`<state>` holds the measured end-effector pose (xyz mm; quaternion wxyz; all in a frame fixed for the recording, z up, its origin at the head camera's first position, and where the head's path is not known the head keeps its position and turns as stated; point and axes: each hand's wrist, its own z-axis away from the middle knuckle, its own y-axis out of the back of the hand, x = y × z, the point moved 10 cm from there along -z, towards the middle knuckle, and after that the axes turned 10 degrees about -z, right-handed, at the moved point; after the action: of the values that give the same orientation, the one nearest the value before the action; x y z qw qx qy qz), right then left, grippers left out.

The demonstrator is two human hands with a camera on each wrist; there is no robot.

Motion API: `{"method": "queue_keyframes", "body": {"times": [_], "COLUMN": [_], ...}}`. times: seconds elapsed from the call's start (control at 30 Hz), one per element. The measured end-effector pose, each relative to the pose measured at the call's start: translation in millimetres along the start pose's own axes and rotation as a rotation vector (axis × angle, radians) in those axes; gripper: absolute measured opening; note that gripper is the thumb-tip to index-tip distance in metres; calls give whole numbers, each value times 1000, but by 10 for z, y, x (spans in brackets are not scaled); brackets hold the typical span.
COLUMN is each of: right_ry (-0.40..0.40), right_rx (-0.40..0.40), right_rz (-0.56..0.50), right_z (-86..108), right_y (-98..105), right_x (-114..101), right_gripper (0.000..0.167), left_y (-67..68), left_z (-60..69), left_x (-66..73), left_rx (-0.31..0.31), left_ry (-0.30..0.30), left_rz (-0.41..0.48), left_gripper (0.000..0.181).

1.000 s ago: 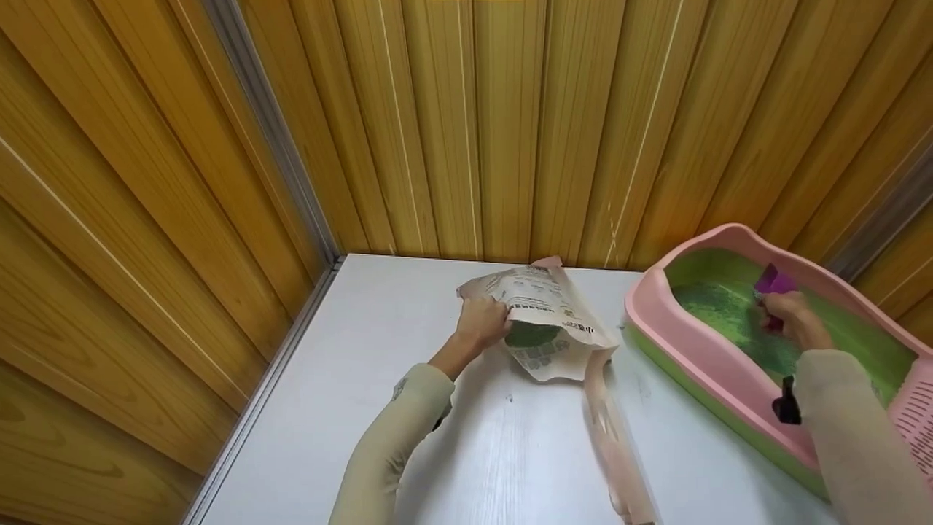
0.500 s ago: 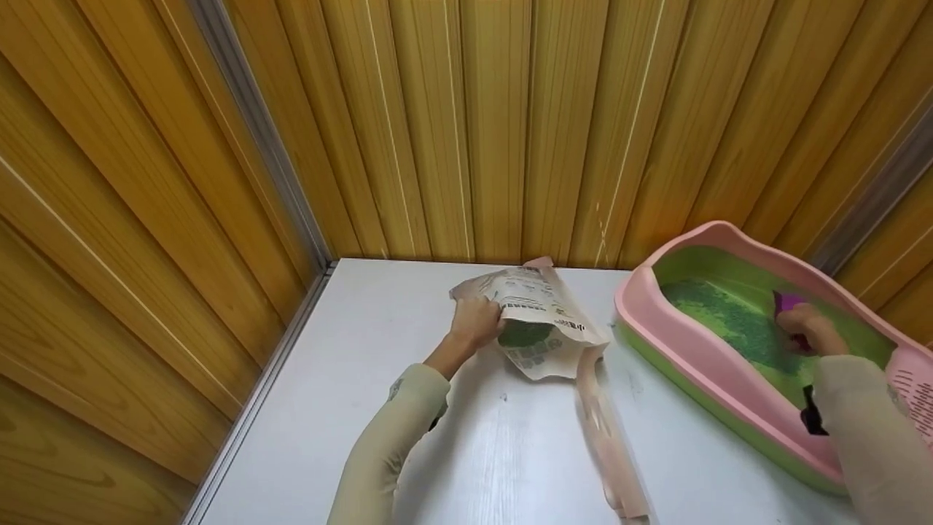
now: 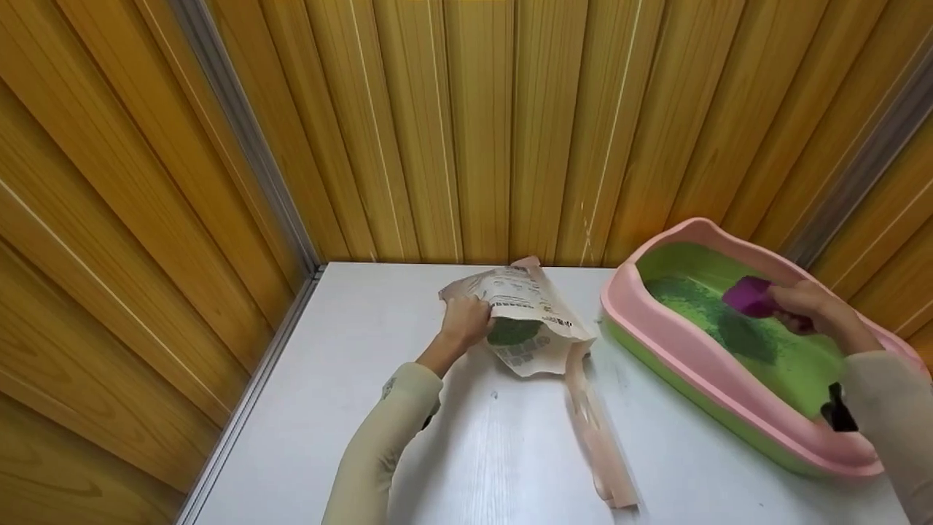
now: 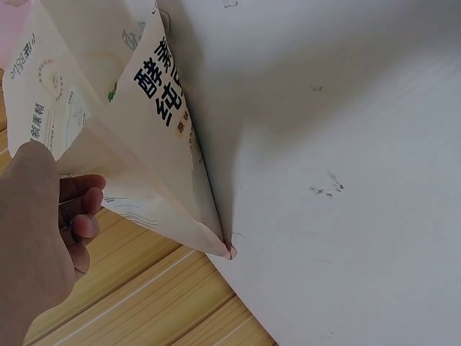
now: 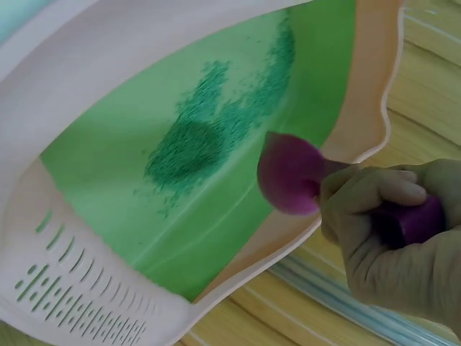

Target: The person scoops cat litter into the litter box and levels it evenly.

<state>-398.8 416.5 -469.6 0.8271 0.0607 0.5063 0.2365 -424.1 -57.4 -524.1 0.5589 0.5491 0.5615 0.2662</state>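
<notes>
My left hand (image 3: 466,319) grips the upper edge of an open paper-like printed bag (image 3: 521,292) lying on its side on the table. Green granules (image 3: 514,330) show inside its mouth; in the left wrist view, fingers curl behind the bag's edge (image 4: 72,137). My right hand (image 3: 813,308) holds a purple scoop (image 3: 747,295) by its handle, above the pink-rimmed green litter box (image 3: 667,339). Green litter (image 5: 191,148) lies scattered and heaped on the box floor. From these angles, the inside of the scoop is hidden.
A torn tan strip (image 3: 598,445) hangs from the bag's mouth along the white table (image 3: 496,437). Wood-patterned panels (image 3: 466,131) stand behind the table and at the left. A slotted pink grate (image 5: 86,295) covers one end of the litter box.
My right hand first moved right inside the box, then brought the scoop up and turned it level over the litter. My left hand keeps its hold on the bag; the head view shifted slightly.
</notes>
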Motion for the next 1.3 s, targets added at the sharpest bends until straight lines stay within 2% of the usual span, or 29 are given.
{"method": "queue_keyframes", "body": {"times": [0.2,0.4,0.53,0.67,0.77,0.83,0.93,1.1,1.3], "right_ry": [76,123,114,103,86,64,8,-77,-62], "right_rx": [-62,-176,-304,-477,-591,-636,-649,-574,-531], "right_rz": [-211,-257,-272,-261,-256,-260,-275,-334,-499], "right_z": [8,141,278,408,457,455,375,142,-136], "right_y": [-271,-770,-1201,-1597,-1846,-1995,-2224,-2613,-3044], "right_x": [-352,-633,-662,-613,-551,-504,-424,-312,-263], "right_gripper": [26,27,26,26,25,23,22,24,20], "left_y": [-23,10,66,107,136,153,185,258,307], "left_z": [-16,-14,-9,6,11,15,32,78,96], "left_x": [-65,-117,-110,-105,-116,-123,-123,-76,-52], "left_rx": [-6,18,47,65,82,92,111,142,143], "left_ry": [2,37,39,45,61,73,84,78,79], "left_rz": [-1,35,44,9,-1,6,16,23,12], "left_gripper": [28,31,33,34,34,34,34,33,33]}}
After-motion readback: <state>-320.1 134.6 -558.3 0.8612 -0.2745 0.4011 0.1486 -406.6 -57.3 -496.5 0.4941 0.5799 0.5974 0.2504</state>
